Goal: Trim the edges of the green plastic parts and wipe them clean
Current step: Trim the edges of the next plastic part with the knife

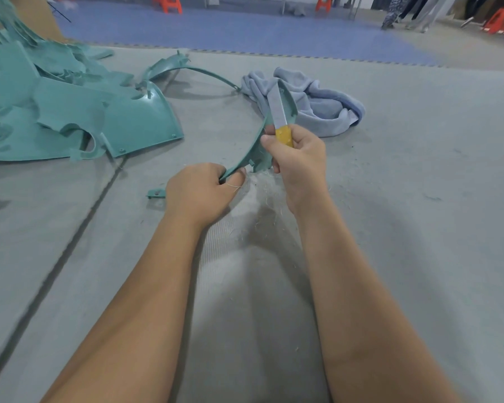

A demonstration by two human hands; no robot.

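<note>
Far left: heap of green plastic panels [70, 112] piled on the grey floor mat [419, 199], nearest panel's curved edge facing right. Just right of the heap, farther back, a thin curved green trim strip [186, 68] lies on the mat, its right end close to the cloth. Near-left of centre: small green offcut [155, 193] on the mat, just beside the left hand.

Centre: left hand [198, 193] curled, fingers and thumb pinching the near end of a curved green plastic strip [255, 146]. Strip arcs up and away to the right hand. Pale shavings [262, 199] scattered on the mat below the hands.

Right of centre: right hand [296, 158] wrapped round the yellow handle of a utility knife [278, 117], blade pointing away, lying along the strip's far portion.

Behind it: crumpled blue-grey cloth [320, 103] on the mat.
</note>
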